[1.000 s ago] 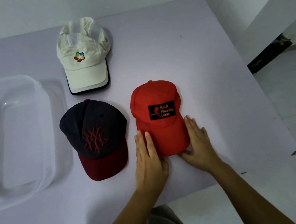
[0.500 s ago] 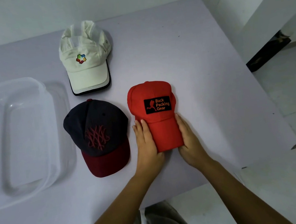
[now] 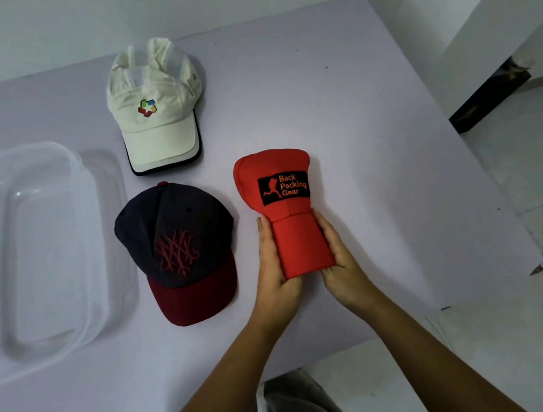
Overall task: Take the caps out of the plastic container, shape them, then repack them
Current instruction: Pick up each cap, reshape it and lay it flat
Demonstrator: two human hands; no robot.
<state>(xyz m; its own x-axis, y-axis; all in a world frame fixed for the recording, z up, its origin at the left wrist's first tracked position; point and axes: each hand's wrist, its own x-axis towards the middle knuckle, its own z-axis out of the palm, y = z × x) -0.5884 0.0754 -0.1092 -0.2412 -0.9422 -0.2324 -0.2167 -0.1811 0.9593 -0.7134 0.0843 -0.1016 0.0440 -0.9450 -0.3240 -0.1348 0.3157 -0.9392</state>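
Note:
A red cap (image 3: 277,184) with a black "Back Packing Gear" patch lies right of centre on the table. Its brim is squeezed into a narrow curve between my two hands. My left hand (image 3: 272,261) presses the brim's left side and my right hand (image 3: 337,254) presses its right side. A dark navy cap (image 3: 179,249) with a maroon brim sits just left of the red one. Behind it rests a white cap (image 3: 157,110) with a coloured logo. The clear plastic container (image 3: 28,258) stands empty at the left.
The pale purple table (image 3: 377,157) ends at its right edge beside a white wall and floor. A dark object (image 3: 490,94) lies on the floor at the far right. The table's near edge runs just in front of my forearms.
My hands slid in from the brim's front corners and pressed its sides together. The flat brim is now curled narrow, and the red cap's crown has bunched up.

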